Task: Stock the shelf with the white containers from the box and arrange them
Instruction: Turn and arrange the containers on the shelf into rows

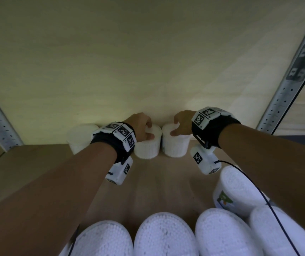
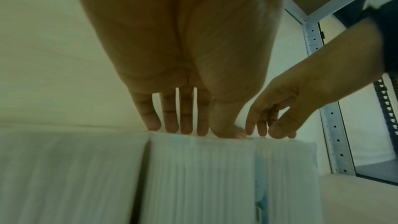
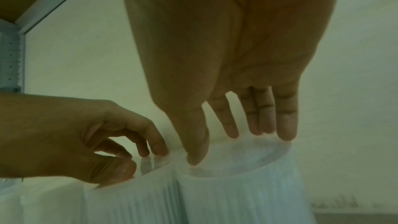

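My left hand [image 1: 142,126] grips the rim of a white ribbed container [image 1: 148,145] from above, fingers behind, thumb in front. My right hand [image 1: 182,122] pinches the rim of a second white container [image 1: 175,145] the same way. Both stand upright at the back of the wooden shelf [image 1: 37,163], just beside each other. A third container [image 1: 79,137] stands left of the left-hand one, partly behind my wrist. Nearer me than that pair, a row of white containers [image 1: 164,235] fills the shelf front; one [image 1: 236,189] bears a coloured label, its writing illegible. Tagged wrist bands [image 1: 120,133] sit on both wrists. A perforated metal upright [image 1: 284,89] stands right of the pair.
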`<state>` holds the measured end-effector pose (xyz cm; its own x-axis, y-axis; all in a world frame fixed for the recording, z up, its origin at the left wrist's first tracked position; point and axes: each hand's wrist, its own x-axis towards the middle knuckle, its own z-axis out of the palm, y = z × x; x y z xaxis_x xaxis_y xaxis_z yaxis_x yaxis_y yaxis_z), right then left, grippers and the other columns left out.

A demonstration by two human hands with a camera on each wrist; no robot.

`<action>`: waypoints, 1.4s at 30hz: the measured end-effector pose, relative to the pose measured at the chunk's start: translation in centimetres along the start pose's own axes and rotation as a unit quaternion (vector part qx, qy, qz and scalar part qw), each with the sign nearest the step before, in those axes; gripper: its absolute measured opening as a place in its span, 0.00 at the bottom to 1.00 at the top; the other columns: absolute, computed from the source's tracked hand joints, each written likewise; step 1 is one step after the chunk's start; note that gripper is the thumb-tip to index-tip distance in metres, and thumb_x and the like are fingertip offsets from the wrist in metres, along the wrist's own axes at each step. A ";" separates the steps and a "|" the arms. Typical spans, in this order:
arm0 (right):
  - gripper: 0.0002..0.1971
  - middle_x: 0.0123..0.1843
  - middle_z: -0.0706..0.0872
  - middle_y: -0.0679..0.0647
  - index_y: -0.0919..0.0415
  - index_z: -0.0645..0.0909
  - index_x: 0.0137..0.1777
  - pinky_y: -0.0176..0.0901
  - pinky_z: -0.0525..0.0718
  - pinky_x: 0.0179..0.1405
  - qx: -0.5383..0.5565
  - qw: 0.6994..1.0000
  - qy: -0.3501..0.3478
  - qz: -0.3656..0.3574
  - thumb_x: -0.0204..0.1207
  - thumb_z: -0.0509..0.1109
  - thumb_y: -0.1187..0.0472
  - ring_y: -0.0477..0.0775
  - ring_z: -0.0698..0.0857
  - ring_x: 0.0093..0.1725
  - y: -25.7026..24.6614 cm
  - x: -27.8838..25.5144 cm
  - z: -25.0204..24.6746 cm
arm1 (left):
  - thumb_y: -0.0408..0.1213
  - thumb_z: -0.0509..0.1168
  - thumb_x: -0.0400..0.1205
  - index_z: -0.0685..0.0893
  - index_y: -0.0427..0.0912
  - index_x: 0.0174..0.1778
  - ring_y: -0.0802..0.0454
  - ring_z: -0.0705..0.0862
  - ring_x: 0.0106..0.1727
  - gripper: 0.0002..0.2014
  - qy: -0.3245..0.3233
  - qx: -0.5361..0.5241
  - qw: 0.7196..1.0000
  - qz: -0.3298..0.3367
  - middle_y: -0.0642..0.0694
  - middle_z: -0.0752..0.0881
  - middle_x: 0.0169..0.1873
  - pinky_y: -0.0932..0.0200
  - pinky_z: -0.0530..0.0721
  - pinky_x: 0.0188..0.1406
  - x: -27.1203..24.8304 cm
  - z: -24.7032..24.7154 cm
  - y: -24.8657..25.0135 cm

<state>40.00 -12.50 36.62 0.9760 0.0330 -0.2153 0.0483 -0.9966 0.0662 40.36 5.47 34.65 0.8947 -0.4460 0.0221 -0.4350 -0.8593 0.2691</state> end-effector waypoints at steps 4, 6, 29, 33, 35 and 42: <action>0.35 0.71 0.79 0.60 0.62 0.73 0.74 0.56 0.78 0.70 -0.005 1.000 -0.006 0.010 0.75 0.65 0.37 0.63 0.80 0.69 -0.3 0.4 0.5 | 0.45 0.69 0.79 0.78 0.37 0.67 0.43 0.77 0.66 0.23 -0.002 0.000 1.000 -0.002 0.40 0.75 0.67 0.61 0.70 0.55 0.1 0.1 -0.1; 0.32 0.70 0.80 0.61 0.63 0.74 0.72 0.55 0.80 0.68 -0.014 1.000 -0.003 0.012 0.76 0.65 0.39 0.63 0.81 0.67 -0.5 0.4 0.4 | 0.45 0.69 0.79 0.78 0.38 0.66 0.43 0.77 0.66 0.22 -0.004 -0.002 1.000 -0.005 0.40 0.75 0.67 0.62 0.69 0.54 0.1 0.1 -0.1; 0.29 0.81 0.67 0.56 0.57 0.67 0.80 0.47 0.74 0.72 0.016 0.999 -0.030 -0.037 0.78 0.63 0.70 0.61 0.71 0.78 0.0 0.3 0.2 | 0.45 0.71 0.78 0.80 0.39 0.66 0.42 0.77 0.66 0.23 -0.003 -0.014 1.000 -0.003 0.40 0.75 0.66 0.55 0.74 0.64 0.2 0.4 -0.4; 0.26 0.76 0.72 0.56 0.59 0.71 0.76 0.50 0.76 0.72 0.057 0.998 -0.017 -0.008 0.77 0.67 0.66 0.60 0.74 0.74 0.3 0.1 -0.4 | 0.45 0.71 0.77 0.80 0.39 0.66 0.42 0.77 0.66 0.23 -0.001 -0.021 1.000 -0.006 0.40 0.75 0.66 0.55 0.75 0.63 0.3 0.3 -0.4; 0.25 0.71 0.78 0.57 0.59 0.75 0.70 0.53 0.80 0.67 0.048 0.999 0.011 0.010 0.74 0.69 0.53 0.61 0.80 0.67 0.3 0.2 -0.5 | 0.44 0.71 0.77 0.80 0.39 0.66 0.42 0.77 0.66 0.23 -0.003 -0.022 1.000 -0.006 0.40 0.75 0.66 0.54 0.75 0.64 0.3 0.3 -0.4; 0.26 0.41 0.80 0.54 0.57 0.72 0.39 0.57 0.87 0.54 0.009 0.998 -0.040 0.045 0.65 0.67 0.32 0.63 0.86 0.48 -0.4 1.8 0.2 | 0.45 0.70 0.78 0.79 0.39 0.65 0.42 0.76 0.66 0.22 -0.004 -0.017 1.000 -0.007 0.39 0.74 0.65 0.53 0.75 0.65 0.3 0.4 -0.4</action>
<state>41.69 -12.10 35.99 0.9564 -0.0620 -0.2855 -0.0433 -0.9965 0.0712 40.76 5.61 34.15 0.8999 -0.4361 0.0096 -0.4184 -0.8567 0.3017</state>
